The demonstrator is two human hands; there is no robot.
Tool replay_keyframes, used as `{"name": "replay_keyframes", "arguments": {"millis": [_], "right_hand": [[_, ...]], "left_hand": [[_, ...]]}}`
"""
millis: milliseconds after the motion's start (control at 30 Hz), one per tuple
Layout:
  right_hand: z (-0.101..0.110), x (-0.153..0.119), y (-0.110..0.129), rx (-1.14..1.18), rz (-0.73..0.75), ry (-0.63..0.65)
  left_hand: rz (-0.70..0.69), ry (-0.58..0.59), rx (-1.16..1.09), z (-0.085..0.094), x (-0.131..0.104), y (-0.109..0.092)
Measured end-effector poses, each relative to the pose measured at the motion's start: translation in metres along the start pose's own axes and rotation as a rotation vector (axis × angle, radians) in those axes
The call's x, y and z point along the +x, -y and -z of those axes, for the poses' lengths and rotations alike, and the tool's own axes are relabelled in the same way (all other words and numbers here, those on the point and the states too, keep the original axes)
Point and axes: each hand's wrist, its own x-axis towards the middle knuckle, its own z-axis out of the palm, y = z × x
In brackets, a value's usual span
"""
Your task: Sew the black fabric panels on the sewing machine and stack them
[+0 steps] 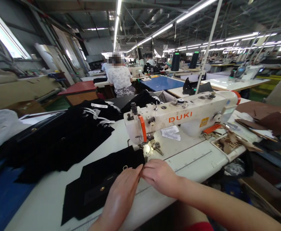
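Observation:
A black fabric piece (106, 170) with a gold ring and a gold stud lies flat on the white bed of a sewing machine (179, 117). Its right end reaches the needle area. My left hand (122, 192) rests on the near right part of the fabric, fingers together and pointing toward the needle. Close against its fingertips, my right hand (161, 176) has its fingers curled and pressed together at the fabric's right corner, pinching the edge.
A large pile of black pieces (58, 138) with white strips lies at the left. Papers (170, 132) sit under the machine arm. A tray of small brown parts (229, 144) is at the right. Ahead, a person (120, 78) sits with back turned, near a blue table (162, 83).

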Motion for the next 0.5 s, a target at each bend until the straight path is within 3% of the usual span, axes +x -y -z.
{"name": "replay_keyframes", "arguments": {"millis": [200,300,400,500], "right_hand": [[-0.007,-0.006,-0.017,0.159,-0.169,-0.12],[-0.011,-0.015,-0.019,0.146,-0.133,-0.027],[-0.013,-0.021,-0.015,0.11,-0.051,0.124],[-0.012,-0.022,-0.012,0.082,-0.042,0.187]], "left_hand": [[0.017,-0.051,-0.04,-0.006,0.013,0.034],[-0.023,-0.036,-0.042,-0.021,0.019,0.044],[-0.061,0.079,-0.039,-0.036,0.02,0.046],[-0.056,0.209,-0.018,-0.042,0.018,0.045]]}}
